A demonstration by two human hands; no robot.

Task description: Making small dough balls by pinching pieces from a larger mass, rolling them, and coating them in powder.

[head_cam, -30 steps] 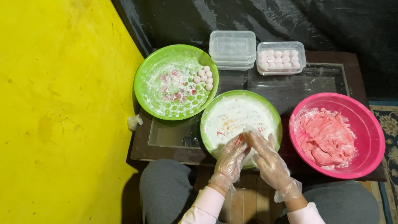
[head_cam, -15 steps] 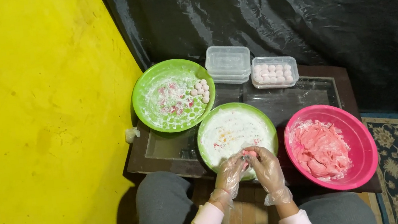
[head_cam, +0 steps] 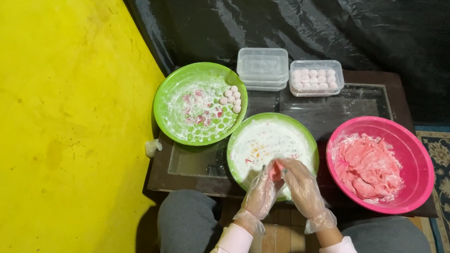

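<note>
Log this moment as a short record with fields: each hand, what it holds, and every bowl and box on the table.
left hand: in a clear plastic glove, cupped against the right, pressing a small pink dough piece
right hand: gloved, closed on the same piece
near green bowl: floured, under the hands
far green bowl: flour, a cluster of small pale balls
pink bowl: pink dough mass
clear lidded box: rows of pale balls
stacked clear boxes: nothing seen inside
table: dark, glass-topped
</note>
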